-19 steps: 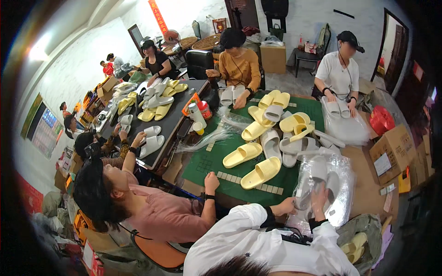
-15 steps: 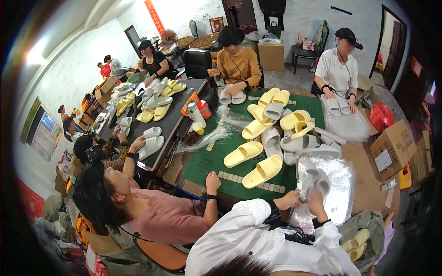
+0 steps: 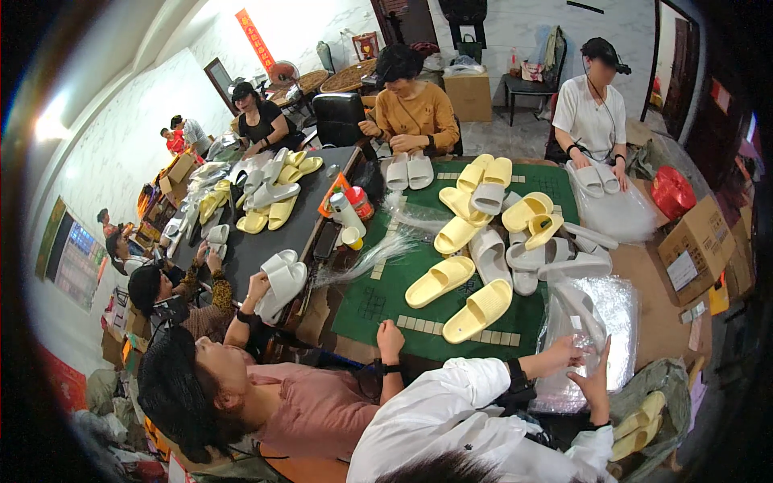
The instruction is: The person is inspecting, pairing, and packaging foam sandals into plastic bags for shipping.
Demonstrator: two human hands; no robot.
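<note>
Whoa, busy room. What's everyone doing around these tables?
People sit round a green table heaped with yellow slippers and grey ones. At its near edge, a white-sleeved person's left hand and right hand rest on a clear plastic bag with a grey slipper inside.

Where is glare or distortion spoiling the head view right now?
Head view: glare whitens the clear plastic bag by the hands, blurring the grey slipper inside it; a bright lamp flare washes out the left wall; fisheye bending curves the green table edges and a black rim cuts the corners; the yellow slippers mid-table look sharp.
</note>
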